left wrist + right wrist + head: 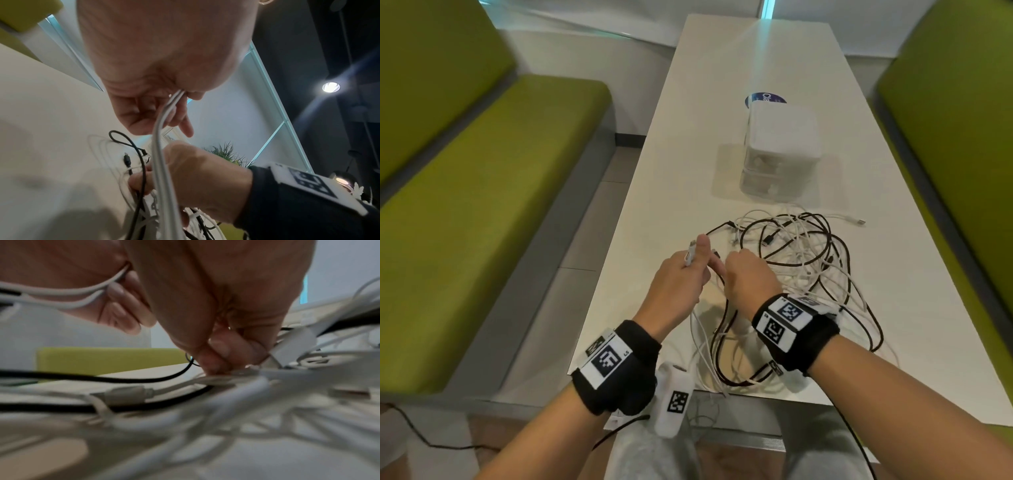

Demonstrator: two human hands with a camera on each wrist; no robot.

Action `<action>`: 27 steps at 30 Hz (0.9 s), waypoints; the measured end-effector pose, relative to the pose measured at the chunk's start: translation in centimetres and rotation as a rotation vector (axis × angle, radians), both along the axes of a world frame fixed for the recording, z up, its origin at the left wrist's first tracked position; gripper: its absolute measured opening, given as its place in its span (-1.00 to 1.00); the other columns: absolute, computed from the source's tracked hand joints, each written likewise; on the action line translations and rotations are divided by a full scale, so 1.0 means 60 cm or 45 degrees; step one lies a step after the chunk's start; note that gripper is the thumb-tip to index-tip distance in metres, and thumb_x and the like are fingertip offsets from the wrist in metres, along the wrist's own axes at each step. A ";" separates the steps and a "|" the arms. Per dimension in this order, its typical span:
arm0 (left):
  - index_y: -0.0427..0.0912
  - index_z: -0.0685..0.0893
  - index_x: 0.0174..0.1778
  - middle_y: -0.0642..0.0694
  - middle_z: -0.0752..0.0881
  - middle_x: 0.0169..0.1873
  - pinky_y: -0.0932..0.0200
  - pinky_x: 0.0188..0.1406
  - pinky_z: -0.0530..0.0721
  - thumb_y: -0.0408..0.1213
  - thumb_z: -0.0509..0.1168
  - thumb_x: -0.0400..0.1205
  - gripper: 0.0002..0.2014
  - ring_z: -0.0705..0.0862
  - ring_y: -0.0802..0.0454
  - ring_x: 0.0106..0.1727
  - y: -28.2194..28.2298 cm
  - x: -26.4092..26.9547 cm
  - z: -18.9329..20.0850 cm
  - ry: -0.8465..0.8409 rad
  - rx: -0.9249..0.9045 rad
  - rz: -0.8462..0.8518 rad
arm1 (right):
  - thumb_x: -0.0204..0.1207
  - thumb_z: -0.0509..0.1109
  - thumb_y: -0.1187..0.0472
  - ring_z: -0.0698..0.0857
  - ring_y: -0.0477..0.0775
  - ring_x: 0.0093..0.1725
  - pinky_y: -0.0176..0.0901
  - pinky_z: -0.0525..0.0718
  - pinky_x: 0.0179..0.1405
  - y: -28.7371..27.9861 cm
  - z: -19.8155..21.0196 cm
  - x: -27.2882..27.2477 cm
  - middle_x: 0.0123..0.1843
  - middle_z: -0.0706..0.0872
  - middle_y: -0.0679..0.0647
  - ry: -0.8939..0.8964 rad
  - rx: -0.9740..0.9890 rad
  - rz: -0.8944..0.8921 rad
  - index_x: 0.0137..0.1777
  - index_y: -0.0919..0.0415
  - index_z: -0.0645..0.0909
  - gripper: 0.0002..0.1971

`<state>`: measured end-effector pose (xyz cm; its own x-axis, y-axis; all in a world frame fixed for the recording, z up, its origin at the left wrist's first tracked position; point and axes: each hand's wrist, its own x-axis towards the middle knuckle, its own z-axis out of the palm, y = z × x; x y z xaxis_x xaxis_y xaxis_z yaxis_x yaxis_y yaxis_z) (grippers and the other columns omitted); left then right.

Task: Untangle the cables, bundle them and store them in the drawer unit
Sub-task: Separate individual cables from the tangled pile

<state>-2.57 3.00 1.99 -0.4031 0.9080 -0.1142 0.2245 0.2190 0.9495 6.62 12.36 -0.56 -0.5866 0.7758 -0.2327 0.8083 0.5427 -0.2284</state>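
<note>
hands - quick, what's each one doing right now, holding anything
Left hand: closed, gripping a white cable, its plug end poking up past the fingers.
Right hand: closed, fingertips pinching cables in the tangle; which one cannot be told.

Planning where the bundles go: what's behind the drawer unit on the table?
Behind the drawer unit a round blue sticker lies on the table; the unit covers its near part, so the print cannot be read in full.

White and black cables [798,260] lie tangled (loose heap) before white drawer unit [782,150].
</note>
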 end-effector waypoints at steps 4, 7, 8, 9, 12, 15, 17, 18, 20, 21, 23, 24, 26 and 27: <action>-0.02 0.73 -0.15 0.05 0.49 -0.47 0.14 -0.33 0.44 0.18 -0.11 0.74 -0.44 0.47 0.09 -0.45 0.000 -0.001 -0.002 0.011 -0.022 0.018 | 0.60 0.23 0.27 0.69 0.31 0.02 -0.11 0.47 -0.24 0.002 0.024 0.011 0.00 0.69 0.28 0.182 -0.092 -0.148 -0.06 0.29 0.51 -0.91; -0.01 0.65 -0.07 0.05 0.53 -0.42 0.15 -0.33 0.46 0.06 -0.05 0.79 -0.60 0.49 0.06 -0.44 0.002 0.002 -0.001 -0.014 0.002 0.024 | 0.59 0.25 0.28 0.69 0.23 -0.03 -0.09 0.56 -0.18 0.005 0.039 0.029 -0.07 0.72 0.20 0.505 -0.052 -0.276 0.19 0.28 0.49 -0.79; 0.00 0.62 -0.06 0.04 0.54 -0.40 0.13 -0.32 0.47 0.03 -0.04 0.79 -0.63 0.50 0.05 -0.44 0.003 0.005 0.000 -0.035 0.014 0.023 | 0.60 0.25 0.27 0.70 0.19 -0.07 -0.05 0.61 -0.13 0.001 0.047 0.036 -0.11 0.73 0.15 0.616 -0.028 -0.289 0.27 0.25 0.47 -0.74; 0.00 0.60 -0.04 0.01 0.56 -0.37 0.12 -0.33 0.48 0.03 -0.04 0.79 -0.65 0.50 0.05 -0.44 0.004 0.009 0.002 -0.051 0.024 0.021 | 0.60 0.27 0.25 0.71 0.15 -0.13 -0.02 0.65 -0.11 -0.003 0.054 0.042 -0.17 0.73 0.09 0.728 -0.013 -0.307 0.30 0.21 0.48 -0.72; 0.00 0.56 0.05 -0.02 0.60 -0.30 0.13 -0.32 0.52 0.03 -0.03 0.79 -0.70 0.54 0.07 -0.41 0.006 0.022 0.010 -0.082 0.071 0.011 | 0.59 0.34 0.20 0.71 0.05 -0.37 -0.02 0.69 -0.30 -0.018 0.071 0.056 -0.35 0.65 -0.06 1.036 -0.075 -0.406 0.19 0.16 0.57 -0.80; 0.02 0.53 0.14 0.02 0.65 -0.23 0.05 -0.25 0.58 0.08 -0.03 0.77 -0.69 0.58 0.08 -0.32 0.006 0.036 0.019 -0.032 0.145 0.033 | 0.57 0.37 0.14 0.57 -0.09 -0.37 -0.16 0.48 -0.29 -0.023 0.074 0.068 -0.42 0.55 -0.14 0.936 0.086 -0.309 0.08 0.11 0.57 -0.86; 0.04 0.53 0.18 0.07 0.66 -0.16 0.06 -0.18 0.60 0.10 -0.04 0.76 -0.67 0.61 0.10 -0.26 0.008 0.040 0.026 0.037 0.138 0.049 | 0.57 0.38 0.14 0.53 -0.17 -0.37 -0.25 0.39 -0.33 -0.026 0.074 0.074 -0.41 0.55 -0.18 0.926 0.144 -0.214 0.02 0.11 0.64 -0.91; 0.03 0.54 0.18 0.10 0.67 -0.13 0.13 -0.18 0.60 0.07 -0.03 0.77 -0.68 0.62 0.13 -0.23 0.010 0.041 0.028 0.043 0.121 0.045 | 0.58 0.38 0.16 0.55 -0.18 -0.37 -0.29 0.42 -0.35 -0.028 0.074 0.076 -0.40 0.59 -0.16 0.956 0.147 -0.161 0.00 0.10 0.66 -0.93; 0.01 0.55 0.18 0.13 0.68 -0.07 0.23 -0.15 0.56 0.02 -0.02 0.78 -0.71 0.64 0.18 -0.15 0.012 0.043 0.031 0.013 0.109 -0.003 | 0.57 0.40 0.23 0.57 -0.15 -0.38 -0.35 0.47 -0.38 -0.032 0.071 0.079 -0.41 0.61 -0.12 0.975 0.130 -0.067 -0.01 0.06 0.69 -0.92; 0.02 0.53 0.19 0.11 0.67 -0.01 0.23 -0.10 0.55 0.01 -0.01 0.78 -0.73 0.66 0.19 -0.07 0.013 0.045 0.031 0.020 0.117 -0.027 | 0.56 0.41 0.24 0.57 -0.16 -0.38 -0.38 0.47 -0.39 -0.032 0.070 0.079 -0.43 0.59 -0.13 0.970 0.112 -0.033 0.00 0.05 0.69 -0.90; 0.06 0.49 0.23 0.05 0.57 0.13 0.24 0.01 0.55 0.01 0.01 0.78 -0.77 0.66 0.17 0.08 0.014 0.046 0.030 0.082 0.147 -0.040 | 0.56 0.40 0.26 0.54 -0.18 -0.39 -0.40 0.43 -0.37 -0.031 0.070 0.080 -0.41 0.58 -0.15 0.924 0.070 0.026 0.01 0.11 0.69 -0.91; 0.06 0.49 0.21 0.03 0.51 0.15 0.27 0.05 0.55 -0.01 0.02 0.78 -0.78 0.63 0.19 0.09 0.014 0.048 0.029 0.109 0.159 -0.036 | 0.56 0.38 0.28 0.53 -0.16 -0.38 -0.34 0.45 -0.33 -0.030 0.071 0.081 -0.37 0.61 -0.12 0.884 0.054 0.064 0.01 0.15 0.68 -0.91; 0.02 0.52 0.06 0.01 0.46 0.10 0.36 0.07 0.52 -0.08 0.04 0.78 -0.82 0.58 0.26 0.06 0.015 0.053 0.032 0.140 0.196 -0.027 | 0.56 0.34 0.30 0.58 -0.06 -0.31 -0.16 0.55 -0.24 -0.031 0.073 0.081 -0.26 0.71 0.00 0.843 0.024 0.145 0.06 0.19 0.69 -0.85; 0.01 0.52 -0.01 -0.01 0.47 0.07 0.37 0.05 0.52 -0.11 0.04 0.79 -0.83 0.57 0.24 0.04 0.015 0.054 0.034 0.160 0.225 -0.010 | 0.56 0.34 0.28 0.59 -0.04 -0.30 -0.13 0.58 -0.22 -0.032 0.074 0.082 -0.24 0.73 0.02 0.844 0.010 0.175 0.06 0.19 0.69 -0.85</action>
<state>0.68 3.89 4.04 -0.3971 0.9125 0.0979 0.3445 0.0494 0.9375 11.53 10.45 3.88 -0.6969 0.6839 0.2158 0.4220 0.6344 -0.6476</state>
